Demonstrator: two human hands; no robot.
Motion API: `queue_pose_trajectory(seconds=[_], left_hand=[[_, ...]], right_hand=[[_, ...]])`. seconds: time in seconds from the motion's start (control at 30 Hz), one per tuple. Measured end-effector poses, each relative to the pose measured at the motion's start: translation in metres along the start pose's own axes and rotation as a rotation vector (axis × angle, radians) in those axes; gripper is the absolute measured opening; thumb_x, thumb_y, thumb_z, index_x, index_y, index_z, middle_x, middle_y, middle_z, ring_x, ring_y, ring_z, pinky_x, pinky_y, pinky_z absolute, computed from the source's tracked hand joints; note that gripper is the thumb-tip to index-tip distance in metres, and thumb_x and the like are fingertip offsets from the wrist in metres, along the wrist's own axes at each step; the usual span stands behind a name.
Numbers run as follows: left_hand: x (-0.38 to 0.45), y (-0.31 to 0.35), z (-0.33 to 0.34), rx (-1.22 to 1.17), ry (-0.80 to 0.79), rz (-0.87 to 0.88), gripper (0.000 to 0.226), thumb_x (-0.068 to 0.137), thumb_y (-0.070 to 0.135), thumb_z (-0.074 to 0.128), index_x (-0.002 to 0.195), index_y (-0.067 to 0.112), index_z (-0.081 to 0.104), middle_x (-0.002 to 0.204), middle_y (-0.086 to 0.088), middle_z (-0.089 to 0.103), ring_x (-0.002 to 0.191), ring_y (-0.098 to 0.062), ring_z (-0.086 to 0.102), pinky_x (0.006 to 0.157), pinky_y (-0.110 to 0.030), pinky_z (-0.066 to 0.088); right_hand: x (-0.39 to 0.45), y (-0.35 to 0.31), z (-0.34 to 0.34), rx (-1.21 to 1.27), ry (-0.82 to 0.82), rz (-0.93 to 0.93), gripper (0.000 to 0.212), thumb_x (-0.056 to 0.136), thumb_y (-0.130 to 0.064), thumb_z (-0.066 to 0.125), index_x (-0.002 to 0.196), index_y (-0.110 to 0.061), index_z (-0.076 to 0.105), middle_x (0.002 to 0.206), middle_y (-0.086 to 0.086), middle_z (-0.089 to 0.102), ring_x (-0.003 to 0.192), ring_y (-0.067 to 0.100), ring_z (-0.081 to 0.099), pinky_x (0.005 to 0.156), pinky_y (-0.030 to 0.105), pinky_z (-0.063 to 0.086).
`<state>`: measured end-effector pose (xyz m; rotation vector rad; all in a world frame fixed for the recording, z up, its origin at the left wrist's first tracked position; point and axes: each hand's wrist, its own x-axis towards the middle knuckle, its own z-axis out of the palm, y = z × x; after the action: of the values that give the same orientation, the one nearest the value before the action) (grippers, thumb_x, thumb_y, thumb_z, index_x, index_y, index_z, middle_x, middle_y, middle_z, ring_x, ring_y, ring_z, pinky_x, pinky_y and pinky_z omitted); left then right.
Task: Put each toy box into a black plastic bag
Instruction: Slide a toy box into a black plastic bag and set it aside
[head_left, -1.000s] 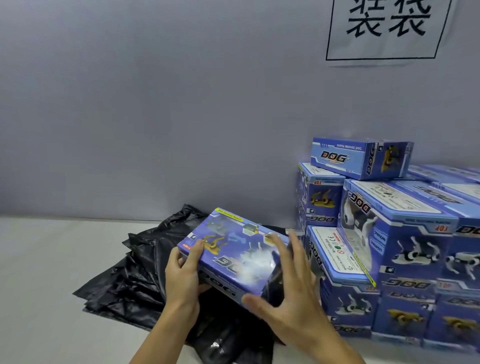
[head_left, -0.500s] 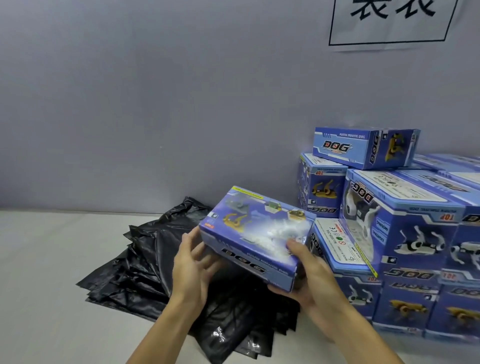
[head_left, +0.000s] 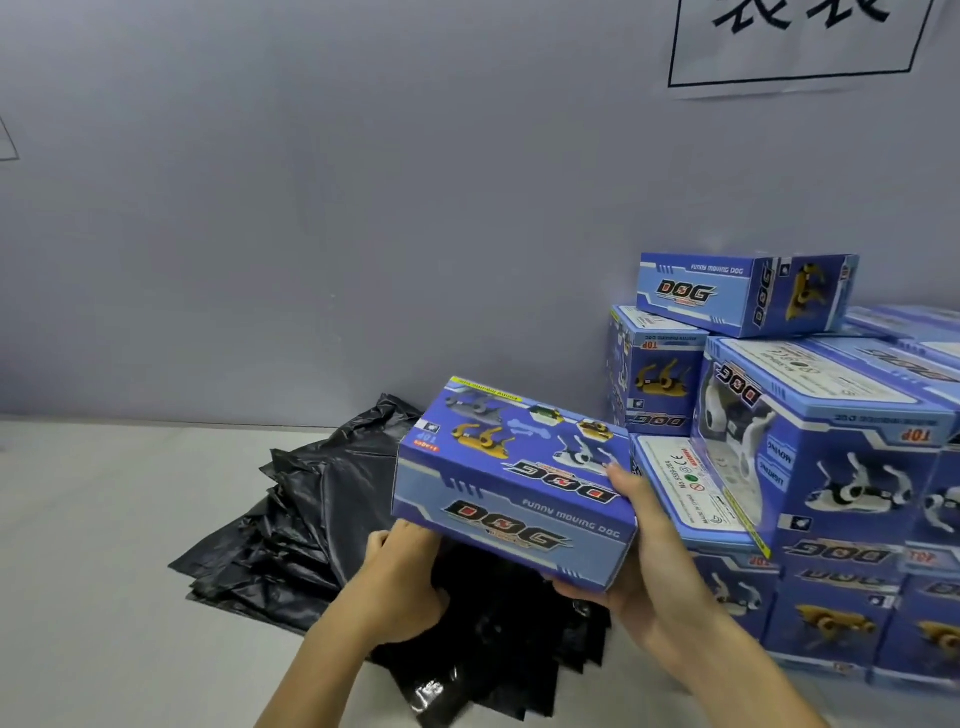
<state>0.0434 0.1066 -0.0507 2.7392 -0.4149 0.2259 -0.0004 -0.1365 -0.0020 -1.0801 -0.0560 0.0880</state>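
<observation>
Box in the air, bags right below

From my seat: right hand has a grasping grip on the right end of the DOG toy box; left hand props the left underside, how curled I can't tell. Long axis runs left-right, directly above the black plastic bags on the table. Left's nearer the bags.

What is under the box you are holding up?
Below the held box lies a pile of black bags on the table. The left hand reaches under the box; its fingertips and the bags right beneath are hidden.
</observation>
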Motion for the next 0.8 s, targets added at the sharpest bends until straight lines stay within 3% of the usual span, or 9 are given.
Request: queue_pose_trajectory(seconds=[0.07,0.17,0.23,0.3,0.4,0.47,0.53,0.63,0.8], left_hand=[[0.000,-0.006,-0.003,-0.024,0.087,-0.025,0.058,0.081,0.017,0.057,0.137,0.029,0.048,0.142,0.007,0.048,0.134,-0.022,0.040,0.105,-0.028,0.034],[-0.005,-0.007,-0.018,-0.362,0.232,-0.150,0.028,0.082,0.024,0.065,0.108,0.033,0.068,0.106,0.011,0.072,0.097,-0.013,0.068,0.083,-0.036,0.057],[-0.009,-0.007,-0.029,-0.547,0.372,-0.145,0.027,0.081,0.014,0.074,0.081,0.041,0.074,0.077,0.016,0.074,0.067,0.003,0.067,0.062,-0.019,0.055],[-0.010,-0.011,-0.037,-0.619,0.451,-0.176,0.038,0.083,0.004,0.076,0.066,0.038,0.071,0.064,0.016,0.071,0.054,0.004,0.063,0.051,-0.014,0.049],[-0.010,-0.019,-0.044,-0.605,0.537,-0.268,0.016,0.084,0.008,0.077,0.078,0.021,0.070,0.068,0.008,0.073,0.066,-0.011,0.071,0.060,-0.032,0.057],[-0.009,-0.025,-0.045,-0.615,0.611,-0.311,0.022,0.086,0.009,0.074,0.072,0.024,0.067,0.065,0.009,0.071,0.070,-0.013,0.071,0.059,-0.028,0.054],[-0.008,-0.026,-0.044,-0.612,0.660,-0.317,0.029,0.088,0.009,0.072,0.069,0.030,0.065,0.063,0.016,0.070,0.069,-0.003,0.068,0.056,-0.016,0.050],[-0.006,-0.023,-0.043,-0.593,0.675,-0.286,0.033,0.087,0.009,0.072,0.068,0.034,0.065,0.064,0.029,0.067,0.066,0.008,0.064,0.058,-0.006,0.047],[-0.006,-0.018,-0.042,-0.442,0.639,-0.162,0.026,0.086,0.009,0.069,0.069,0.029,0.068,0.066,0.023,0.069,0.064,-0.001,0.066,0.056,-0.016,0.048]], right_hand=[[0.001,0.001,-0.001,-0.029,-0.007,0.030,0.039,0.072,-0.061,0.066,0.083,-0.027,0.079,0.102,0.015,0.076,0.085,0.029,0.075,0.067,0.044,0.059],[0.001,-0.001,-0.004,-0.075,-0.038,0.071,0.041,0.068,-0.064,0.065,0.081,-0.028,0.080,0.100,0.015,0.076,0.082,0.028,0.075,0.063,0.042,0.059],[0.001,-0.003,-0.004,-0.129,-0.056,0.114,0.046,0.062,-0.066,0.067,0.080,-0.026,0.080,0.099,0.017,0.076,0.079,0.028,0.075,0.058,0.039,0.057],[0.000,-0.005,-0.005,-0.191,-0.072,0.169,0.051,0.059,-0.067,0.067,0.081,-0.023,0.081,0.099,0.019,0.075,0.078,0.030,0.074,0.055,0.037,0.056],[-0.002,-0.009,-0.007,-0.272,-0.108,0.254,0.052,0.060,-0.067,0.067,0.079,-0.020,0.081,0.096,0.020,0.075,0.076,0.032,0.073,0.050,0.033,0.054],[-0.003,-0.011,-0.008,-0.344,-0.121,0.314,0.057,0.058,-0.066,0.069,0.086,-0.018,0.080,0.096,0.019,0.075,0.076,0.032,0.073,0.050,0.033,0.054],[-0.003,-0.011,-0.008,-0.421,-0.126,0.374,0.070,0.057,-0.066,0.068,0.103,-0.014,0.071,0.097,0.019,0.076,0.077,0.031,0.074,0.056,0.034,0.056],[-0.005,-0.011,-0.004,-0.474,-0.108,0.412,0.080,0.053,-0.068,0.067,0.112,-0.015,0.067,0.099,0.017,0.076,0.080,0.029,0.075,0.066,0.037,0.058],[-0.005,-0.012,-0.004,-0.465,-0.015,0.373,0.063,0.064,-0.065,0.067,0.102,-0.015,0.072,0.092,0.017,0.077,0.071,0.029,0.075,0.055,0.035,0.057]])
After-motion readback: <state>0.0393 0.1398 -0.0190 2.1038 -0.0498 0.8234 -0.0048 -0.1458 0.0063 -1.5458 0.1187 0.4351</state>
